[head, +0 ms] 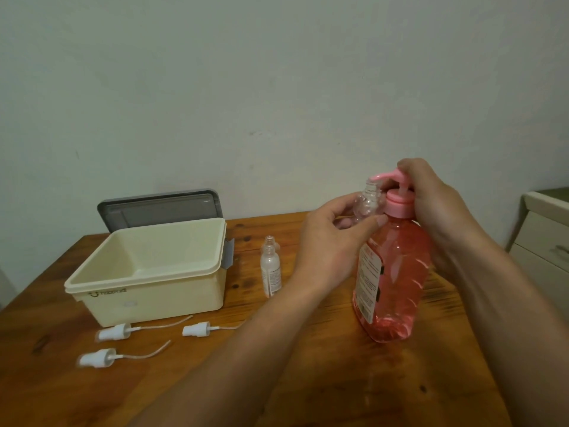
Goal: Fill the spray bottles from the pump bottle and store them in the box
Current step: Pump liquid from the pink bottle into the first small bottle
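Pump bottle (397,272), pink liquid inside

The scene is evenly but rather dimly lit by soft, diffuse light with a cool greenish cast on the pale painted wall (277,87). Shadows are faint; a soft one lies beneath the cream rectangular plastic box (147,272) on the left. A dull sheen shows on the near part of the brown wooden table (338,380). The whole picture is slightly soft, and the three white spray caps with thin tubes (114,332) at near left are smeared. Straight lines bow toward the edges.
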`<action>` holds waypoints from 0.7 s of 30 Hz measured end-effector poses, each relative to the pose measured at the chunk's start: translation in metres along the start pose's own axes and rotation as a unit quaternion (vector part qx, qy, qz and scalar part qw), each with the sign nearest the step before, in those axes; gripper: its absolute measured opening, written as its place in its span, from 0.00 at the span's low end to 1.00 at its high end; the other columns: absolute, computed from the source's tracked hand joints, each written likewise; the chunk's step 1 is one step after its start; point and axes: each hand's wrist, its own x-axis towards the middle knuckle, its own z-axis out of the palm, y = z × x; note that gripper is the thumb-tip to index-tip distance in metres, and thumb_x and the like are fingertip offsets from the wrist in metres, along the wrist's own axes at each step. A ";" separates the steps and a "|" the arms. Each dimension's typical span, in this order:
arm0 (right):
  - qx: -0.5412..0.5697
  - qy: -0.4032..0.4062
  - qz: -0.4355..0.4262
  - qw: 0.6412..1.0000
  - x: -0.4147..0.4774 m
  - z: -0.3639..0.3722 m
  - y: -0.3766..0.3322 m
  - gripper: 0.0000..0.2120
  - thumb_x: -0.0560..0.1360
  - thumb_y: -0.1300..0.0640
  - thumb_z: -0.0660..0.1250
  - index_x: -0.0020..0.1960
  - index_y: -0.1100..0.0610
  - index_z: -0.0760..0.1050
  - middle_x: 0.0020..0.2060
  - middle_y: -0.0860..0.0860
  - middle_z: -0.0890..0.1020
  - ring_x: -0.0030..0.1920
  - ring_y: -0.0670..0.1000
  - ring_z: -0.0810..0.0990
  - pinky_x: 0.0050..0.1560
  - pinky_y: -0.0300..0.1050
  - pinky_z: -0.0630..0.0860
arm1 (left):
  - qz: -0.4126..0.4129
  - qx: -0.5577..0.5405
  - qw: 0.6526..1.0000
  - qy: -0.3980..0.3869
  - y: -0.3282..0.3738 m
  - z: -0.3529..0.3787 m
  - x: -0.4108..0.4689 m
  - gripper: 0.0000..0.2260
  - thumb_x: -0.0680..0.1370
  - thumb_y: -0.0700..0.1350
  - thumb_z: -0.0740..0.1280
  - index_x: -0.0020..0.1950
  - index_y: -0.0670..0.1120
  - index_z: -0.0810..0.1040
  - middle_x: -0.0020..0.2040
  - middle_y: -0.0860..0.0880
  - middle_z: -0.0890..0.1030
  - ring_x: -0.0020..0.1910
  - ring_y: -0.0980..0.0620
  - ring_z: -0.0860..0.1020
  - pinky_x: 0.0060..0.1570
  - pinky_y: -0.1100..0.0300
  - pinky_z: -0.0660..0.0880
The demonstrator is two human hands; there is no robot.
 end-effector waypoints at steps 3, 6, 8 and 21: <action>-0.008 0.005 0.006 1.000 0.001 0.001 0.001 0.23 0.76 0.42 0.58 0.28 0.49 0.81 0.27 0.48 0.81 0.30 0.51 0.78 0.37 0.47 0.74 | -0.005 -0.002 1.000 0.008 0.001 0.001 0.000 0.18 0.73 0.39 0.74 0.63 0.43 0.79 0.49 0.47 0.86 0.43 0.58 0.83 0.40 0.70 0.78; -0.001 0.007 0.011 1.000 0.001 0.000 0.001 0.22 0.76 0.43 0.59 0.29 0.51 0.79 0.27 0.49 0.80 0.28 0.50 0.78 0.36 0.47 0.73 | -0.002 0.006 1.000 0.012 0.001 0.002 0.000 0.19 0.73 0.40 0.74 0.63 0.43 0.79 0.49 0.49 0.85 0.43 0.59 0.83 0.40 0.70 0.78; 0.004 0.003 0.007 1.000 0.002 0.000 0.001 0.21 0.77 0.45 0.58 0.31 0.52 0.80 0.27 0.48 0.80 0.28 0.50 0.78 0.35 0.45 0.73 | 0.000 0.010 1.000 0.014 0.001 0.001 0.000 0.18 0.73 0.40 0.75 0.62 0.43 0.79 0.48 0.50 0.85 0.42 0.60 0.83 0.40 0.71 0.77; 0.003 0.004 0.010 1.000 0.002 0.000 0.002 0.21 0.78 0.44 0.58 0.33 0.52 0.79 0.27 0.49 0.81 0.28 0.50 0.79 0.38 0.48 0.74 | -0.004 0.010 1.000 0.013 0.001 0.002 0.000 0.19 0.72 0.41 0.75 0.63 0.43 0.79 0.49 0.49 0.86 0.44 0.58 0.84 0.41 0.70 0.78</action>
